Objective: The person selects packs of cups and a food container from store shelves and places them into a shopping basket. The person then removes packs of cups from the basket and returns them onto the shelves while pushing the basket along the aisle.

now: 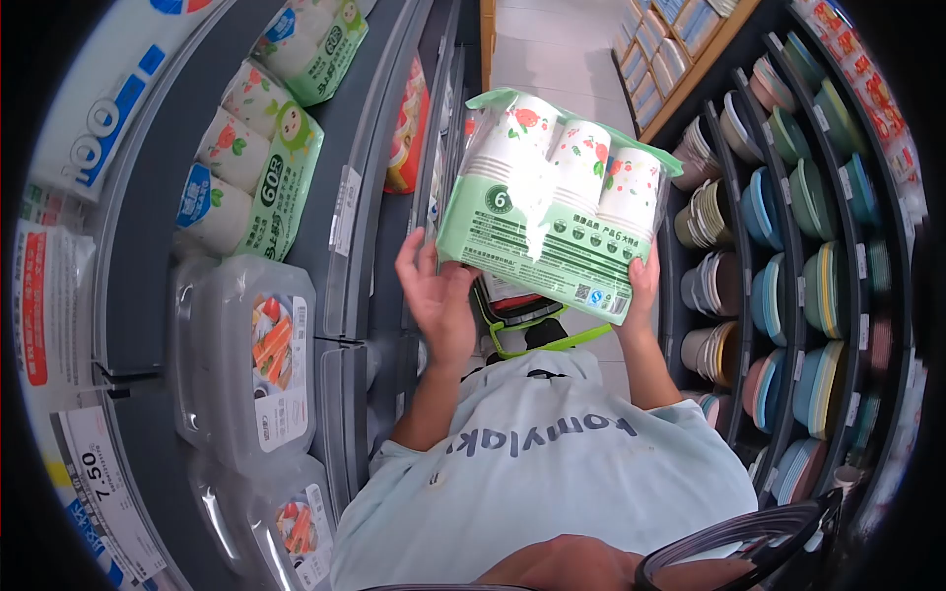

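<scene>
Held up in front of my chest is a clear and green pack of paper cups, with floral cups showing through the wrapping and printed text along its lower side. My left hand grips the pack's lower left corner, thumb at the edge and some fingers spread. At the lower right corner, my right hand is closed on the pack, its fingers partly hidden behind it. Below the pack is a dark basket with a bright green rim, partly covered by the pack and my shirt.
On the left shelf are similar packs of paper cups and clear plastic food containers with picture labels. A price tag hangs at lower left. Stacked coloured bowls fill shelves on the right. A tiled aisle floor runs ahead.
</scene>
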Available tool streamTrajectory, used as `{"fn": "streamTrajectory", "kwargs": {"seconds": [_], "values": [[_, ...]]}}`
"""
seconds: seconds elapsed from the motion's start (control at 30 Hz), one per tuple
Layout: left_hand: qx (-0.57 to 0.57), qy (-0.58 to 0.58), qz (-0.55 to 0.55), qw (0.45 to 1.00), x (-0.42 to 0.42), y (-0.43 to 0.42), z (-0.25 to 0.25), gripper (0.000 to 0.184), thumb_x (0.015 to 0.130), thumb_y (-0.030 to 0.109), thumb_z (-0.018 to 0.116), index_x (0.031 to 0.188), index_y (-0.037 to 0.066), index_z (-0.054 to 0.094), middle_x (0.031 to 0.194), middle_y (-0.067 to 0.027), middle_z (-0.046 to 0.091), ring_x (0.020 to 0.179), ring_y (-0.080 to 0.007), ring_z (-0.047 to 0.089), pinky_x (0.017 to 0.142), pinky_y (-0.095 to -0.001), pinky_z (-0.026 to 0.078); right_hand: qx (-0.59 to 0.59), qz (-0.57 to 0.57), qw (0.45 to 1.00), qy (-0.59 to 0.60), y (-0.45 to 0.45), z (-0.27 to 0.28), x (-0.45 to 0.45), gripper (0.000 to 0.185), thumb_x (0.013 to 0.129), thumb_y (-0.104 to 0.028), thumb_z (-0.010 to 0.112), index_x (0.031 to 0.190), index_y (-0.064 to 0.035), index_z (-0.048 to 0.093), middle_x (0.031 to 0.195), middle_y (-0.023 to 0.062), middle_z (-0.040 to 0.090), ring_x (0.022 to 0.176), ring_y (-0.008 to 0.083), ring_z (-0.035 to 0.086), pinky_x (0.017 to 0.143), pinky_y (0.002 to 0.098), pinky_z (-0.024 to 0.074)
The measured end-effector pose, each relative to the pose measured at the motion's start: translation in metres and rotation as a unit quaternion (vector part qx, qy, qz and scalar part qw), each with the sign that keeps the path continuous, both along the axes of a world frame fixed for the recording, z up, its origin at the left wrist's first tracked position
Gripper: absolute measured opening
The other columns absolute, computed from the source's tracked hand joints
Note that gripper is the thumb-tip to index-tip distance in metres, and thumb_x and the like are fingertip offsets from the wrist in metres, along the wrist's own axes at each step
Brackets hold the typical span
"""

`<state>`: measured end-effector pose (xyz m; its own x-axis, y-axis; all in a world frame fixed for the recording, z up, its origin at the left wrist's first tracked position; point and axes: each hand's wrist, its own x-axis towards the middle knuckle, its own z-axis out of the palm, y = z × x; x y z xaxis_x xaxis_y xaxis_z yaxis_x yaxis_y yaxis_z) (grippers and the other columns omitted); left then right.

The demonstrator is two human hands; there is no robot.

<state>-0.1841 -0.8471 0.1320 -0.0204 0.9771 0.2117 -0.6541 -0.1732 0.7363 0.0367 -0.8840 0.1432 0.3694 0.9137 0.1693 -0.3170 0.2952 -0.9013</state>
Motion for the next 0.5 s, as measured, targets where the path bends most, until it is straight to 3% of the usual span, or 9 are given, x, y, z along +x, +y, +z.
{"fn": "streamTrajectory", "kwargs": {"seconds": [0.03,0.07,0.13,0.27,0.5], "values": [[0.013,0.052,0.063,0.997,-0.001,0.003,0.003,0.058,0.092,-0.001,0.064,0.141,-0.002,0.034,0.129,-0.0117,0.053,0.117,-0.0204,0.056,0.099,-0.0328,0.048,0.0,-0.01,1.0,0.0,-0.001,0.0,0.004,0.077,0.086,-0.035,0.063,0.143,0.0039,0.029,0.124,0.0176,0.054,0.109,0.0215,0.06,0.091,0.0324,0.0503],[0.013,0.051,0.054,0.997,-0.003,0.003,0.001,0.058,0.092,-0.001,0.064,0.141,-0.002,0.034,0.129,-0.0117,0.053,0.117,-0.0204,0.056,0.099,-0.0328,0.048,0.0,-0.002,1.0,0.007,-0.002,-0.001,0.008,0.078,0.086,-0.035,0.063,0.144,0.004,0.028,0.124,0.0177,0.054,0.109,0.0214,0.06,0.091,0.0325,0.0501],[0.053,0.182,0.081,0.978,-0.005,0.003,-0.006,0.046,0.089,-0.012,0.062,0.132,-0.008,0.045,0.123,-0.0148,0.058,0.112,-0.0199,0.06,0.095,-0.0321,0.05,-0.009,0.014,1.0,0.02,-0.005,0.002,0.015,0.078,0.086,-0.035,0.062,0.144,0.0043,0.028,0.125,0.0179,0.054,0.111,0.0211,0.059,0.093,0.0323,0.0493],[0.059,0.184,0.153,0.969,-0.003,0.002,-0.012,0.028,0.089,-0.011,0.063,0.117,-0.011,0.058,0.12,-0.0154,0.061,0.103,-0.0193,0.064,0.089,-0.0303,0.053,-0.014,0.013,1.0,0.025,-0.006,0.001,0.019,0.082,0.084,-0.034,0.063,0.145,0.0056,0.026,0.128,0.0187,0.052,0.113,0.0213,0.058,0.095,0.0324,0.0482],[0.064,0.312,0.196,0.928,-0.013,0.003,-0.019,0.02,0.093,-0.006,0.06,0.112,-0.011,0.063,0.112,-0.0157,0.065,0.098,-0.017,0.064,0.086,-0.0283,0.052,0.011,-0.01,1.0,-0.026,-0.004,0.004,0.02,0.088,0.082,-0.038,0.066,0.146,0.0071,0.024,0.129,0.0186,0.051,0.116,0.0227,0.055,0.097,0.0339,0.046]]}}
